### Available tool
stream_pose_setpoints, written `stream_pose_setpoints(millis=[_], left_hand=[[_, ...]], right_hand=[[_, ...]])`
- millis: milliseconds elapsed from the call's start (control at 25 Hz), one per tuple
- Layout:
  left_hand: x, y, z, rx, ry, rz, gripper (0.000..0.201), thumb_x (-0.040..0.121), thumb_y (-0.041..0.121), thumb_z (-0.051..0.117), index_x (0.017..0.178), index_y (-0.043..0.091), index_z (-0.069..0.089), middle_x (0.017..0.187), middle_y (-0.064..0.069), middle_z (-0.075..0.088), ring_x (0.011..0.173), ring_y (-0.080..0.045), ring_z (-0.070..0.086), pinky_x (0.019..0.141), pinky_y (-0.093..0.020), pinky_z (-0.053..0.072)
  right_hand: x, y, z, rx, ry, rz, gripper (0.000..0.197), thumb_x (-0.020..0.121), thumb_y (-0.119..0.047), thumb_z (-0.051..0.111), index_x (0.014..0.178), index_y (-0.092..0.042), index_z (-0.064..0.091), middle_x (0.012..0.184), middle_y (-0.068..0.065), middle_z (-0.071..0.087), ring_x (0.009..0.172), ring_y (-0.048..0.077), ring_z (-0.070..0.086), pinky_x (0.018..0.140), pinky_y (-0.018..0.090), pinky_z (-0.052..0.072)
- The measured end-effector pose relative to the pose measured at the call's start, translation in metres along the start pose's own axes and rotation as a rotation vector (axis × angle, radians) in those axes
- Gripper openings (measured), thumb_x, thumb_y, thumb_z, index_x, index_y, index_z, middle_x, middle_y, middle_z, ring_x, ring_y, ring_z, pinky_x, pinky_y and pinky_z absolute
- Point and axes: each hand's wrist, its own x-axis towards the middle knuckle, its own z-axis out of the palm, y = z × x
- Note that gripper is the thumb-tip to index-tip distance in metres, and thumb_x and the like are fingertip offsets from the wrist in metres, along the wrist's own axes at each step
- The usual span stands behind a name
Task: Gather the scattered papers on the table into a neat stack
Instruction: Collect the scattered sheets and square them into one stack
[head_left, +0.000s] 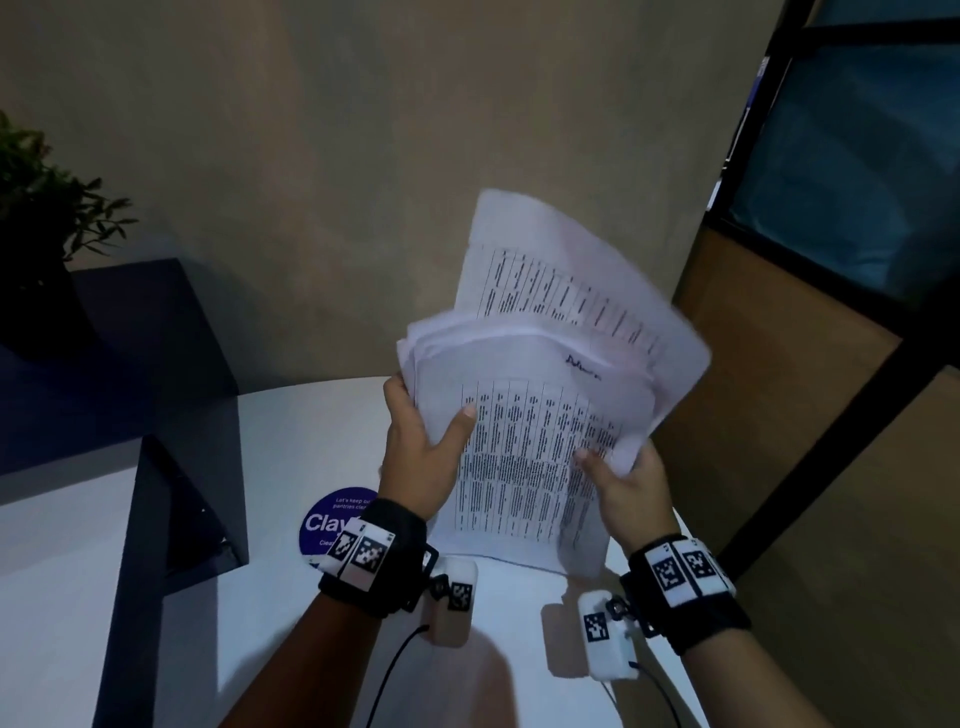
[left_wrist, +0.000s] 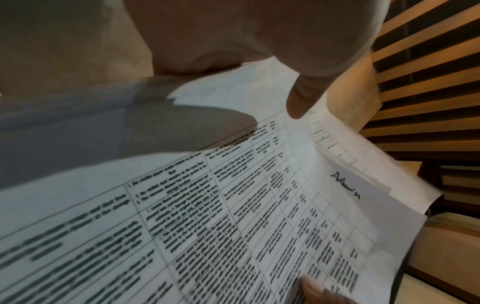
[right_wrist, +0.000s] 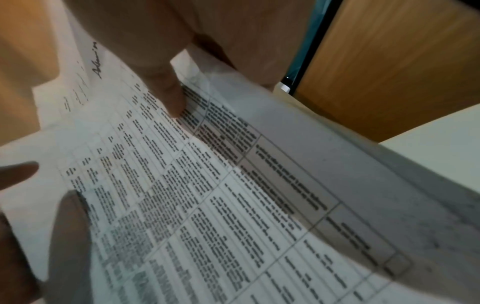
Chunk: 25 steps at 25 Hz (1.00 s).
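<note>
We grip the uneven papers upright over the white bench, our left hand and right hand clasping opposite sides.

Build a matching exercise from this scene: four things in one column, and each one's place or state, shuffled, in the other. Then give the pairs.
Things:
1. papers
2. left hand
3. right hand
4. round blue sticker

Places or states:
A. holds the papers' right edge
B. lies flat on the white table
C. held upright, top edges uneven
D. holds the papers' left edge

Pairs: 1-C, 2-D, 3-A, 4-B.
</note>
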Motion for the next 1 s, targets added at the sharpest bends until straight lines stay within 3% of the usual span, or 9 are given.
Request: stream_pose_setpoints(millis=[120,240,400,520,600,720,800,880,1000], left_hand=[[0.003,0.003,-0.002,-0.018,0.035,0.015,0.054,0.08,0.045,0.069,0.12,0.035,0.034,0.114,0.021,0.055,0.098,0.009,0.058,0.083,-0.026,0.051],[0.008,0.005,-0.005,-0.099,0.058,-0.018,0.059,0.074,0.057,0.069,0.121,0.034,0.042,0.11,0.018,0.063,0.098,0.005,0.064,0.083,-0.025,0.054],[0.027,0.022,-0.005,-0.219,0.143,-0.072,0.045,0.074,0.066,0.069,0.108,0.04,0.055,0.109,0.007,0.071,0.106,-0.02,0.068,0.094,-0.051,0.053],[0.037,0.021,-0.013,-0.172,0.102,-0.116,0.049,0.073,0.068,0.067,0.11,0.038,0.053,0.107,0.009,0.072,0.101,-0.017,0.07,0.09,-0.046,0.056],[0.027,-0.007,-0.017,-0.145,-0.001,-0.209,0.056,0.074,0.059,0.073,0.118,0.033,0.05,0.113,0.002,0.072,0.1,-0.019,0.071,0.087,-0.044,0.057],[-0.012,-0.066,-0.014,-0.059,-0.175,-0.399,0.071,0.074,0.043,0.078,0.135,0.029,0.045,0.129,-0.002,0.065,0.115,-0.022,0.064,0.099,-0.049,0.05],[-0.027,-0.07,-0.006,0.049,-0.168,-0.352,0.062,0.087,0.03,0.069,0.141,0.026,0.039,0.125,0.002,0.065,0.117,-0.023,0.062,0.099,-0.042,0.05],[-0.023,-0.044,0.003,0.089,-0.052,-0.187,0.04,0.094,0.021,0.06,0.13,0.029,0.043,0.109,0.011,0.066,0.104,-0.016,0.066,0.083,-0.028,0.055],[-0.007,0.007,0.008,0.031,0.045,0.045,0.046,0.094,0.018,0.061,0.119,0.047,0.035,0.106,0.033,0.056,0.093,0.017,0.059,0.076,-0.003,0.047]], right_hand=[[-0.007,0.001,0.0,0.01,-0.02,-0.035,0.041,0.087,-0.006,0.07,0.11,-0.037,0.056,0.108,-0.015,0.07,0.101,0.0,0.066,0.091,0.032,0.052],[-0.011,0.01,-0.003,-0.028,-0.03,-0.022,0.04,0.089,-0.002,0.067,0.11,-0.035,0.059,0.101,-0.019,0.074,0.098,-0.001,0.068,0.091,0.034,0.054],[-0.013,-0.001,-0.004,0.023,-0.048,-0.034,0.042,0.09,0.006,0.061,0.114,-0.028,0.059,0.102,-0.017,0.075,0.098,-0.002,0.068,0.091,0.027,0.055],[-0.012,-0.006,-0.011,0.183,-0.1,0.03,0.045,0.092,0.017,0.049,0.125,-0.013,0.052,0.102,-0.01,0.07,0.078,-0.009,0.069,0.071,0.011,0.054],[-0.014,0.007,-0.017,0.198,-0.142,0.114,0.049,0.095,0.014,0.048,0.13,-0.02,0.051,0.106,-0.017,0.071,0.087,-0.01,0.067,0.088,0.02,0.051],[-0.028,0.032,-0.02,0.112,-0.208,0.218,0.052,0.097,0.002,0.052,0.134,-0.035,0.053,0.132,-0.013,0.063,0.125,0.011,0.057,0.113,0.051,0.035],[-0.034,0.03,-0.015,0.033,-0.189,0.157,0.053,0.097,0.002,0.051,0.136,-0.033,0.049,0.135,-0.012,0.059,0.13,0.013,0.052,0.115,0.045,0.035],[-0.03,0.007,-0.009,-0.034,-0.109,-0.023,0.054,0.096,0.004,0.054,0.137,-0.029,0.043,0.129,-0.021,0.058,0.128,0.006,0.052,0.109,0.031,0.04],[-0.016,-0.028,-0.003,-0.07,0.009,-0.256,0.051,0.095,-0.003,0.058,0.133,-0.031,0.038,0.114,-0.031,0.055,0.107,-0.019,0.053,0.089,0.017,0.045]])
